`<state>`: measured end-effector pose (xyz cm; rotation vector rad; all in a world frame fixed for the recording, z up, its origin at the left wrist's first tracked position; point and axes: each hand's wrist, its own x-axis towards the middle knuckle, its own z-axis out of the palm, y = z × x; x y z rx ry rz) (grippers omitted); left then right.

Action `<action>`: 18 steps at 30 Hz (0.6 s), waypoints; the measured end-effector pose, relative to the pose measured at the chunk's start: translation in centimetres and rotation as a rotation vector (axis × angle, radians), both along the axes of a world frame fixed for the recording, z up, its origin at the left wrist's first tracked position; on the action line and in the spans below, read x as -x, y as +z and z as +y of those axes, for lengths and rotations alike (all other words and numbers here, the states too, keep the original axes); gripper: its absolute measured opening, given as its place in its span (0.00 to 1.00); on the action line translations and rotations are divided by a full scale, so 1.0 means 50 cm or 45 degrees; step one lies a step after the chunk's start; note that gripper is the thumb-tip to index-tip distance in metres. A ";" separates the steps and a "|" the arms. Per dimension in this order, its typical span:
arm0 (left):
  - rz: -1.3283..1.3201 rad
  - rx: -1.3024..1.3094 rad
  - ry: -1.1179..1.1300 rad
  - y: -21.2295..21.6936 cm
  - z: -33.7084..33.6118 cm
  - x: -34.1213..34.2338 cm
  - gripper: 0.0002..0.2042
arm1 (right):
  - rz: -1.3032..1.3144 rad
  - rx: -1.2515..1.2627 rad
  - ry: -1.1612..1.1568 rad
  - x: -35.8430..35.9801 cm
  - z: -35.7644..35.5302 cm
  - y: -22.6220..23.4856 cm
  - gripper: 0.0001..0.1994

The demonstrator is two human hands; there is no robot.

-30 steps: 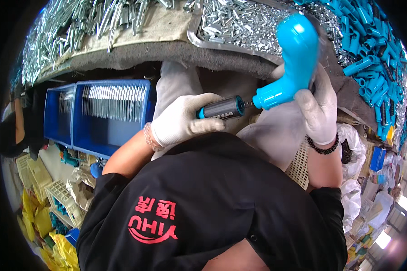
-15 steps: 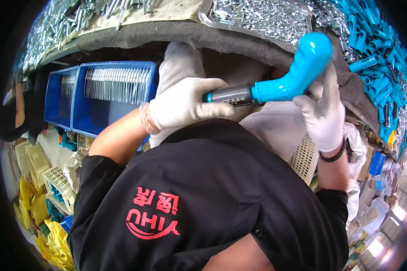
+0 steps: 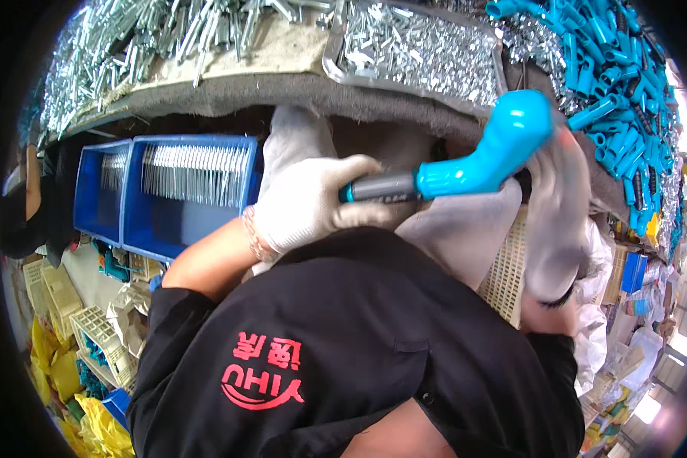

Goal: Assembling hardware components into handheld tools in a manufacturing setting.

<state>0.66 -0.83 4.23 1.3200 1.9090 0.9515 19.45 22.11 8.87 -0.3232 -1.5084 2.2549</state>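
A glossy teal handle with a bent, bulbous end [image 3: 504,145] lies across in front of me, joined to a dark cylindrical sleeve [image 3: 385,187]. My left hand [image 3: 301,202], in a white knit glove, is closed around the sleeve's left end, where a little teal shows. At the bulbous end, my right hand [image 3: 561,206], also gloved, is smeared by motion. Its fingers are beside or behind the teal end, and I cannot tell whether they touch it.
Metal rods [image 3: 175,34] and a tray of small metal parts [image 3: 420,49] cover the bench ahead. Many teal tubes [image 3: 622,107] are heaped at right. A blue bin [image 3: 187,225] with hanging metal rods stands left. A cream perforated crate [image 3: 504,263] is beside my right leg.
My right hand has swung and blurred, its fingers now beyond the teal end. The view has tilted, so bench and bins sit lower. My left hand keeps its hold.
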 end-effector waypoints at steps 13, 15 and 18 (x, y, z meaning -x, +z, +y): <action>-0.186 -0.148 -0.082 0.002 -0.009 -0.005 0.23 | -0.035 -0.782 -0.190 0.013 -0.030 0.012 0.16; -0.225 -0.179 0.042 -0.045 0.010 0.028 0.22 | 0.533 -1.131 0.198 0.014 -0.029 0.035 0.17; 0.237 -0.007 -0.342 -0.041 0.020 -0.018 0.19 | 0.049 -1.134 0.012 0.029 -0.028 0.051 0.18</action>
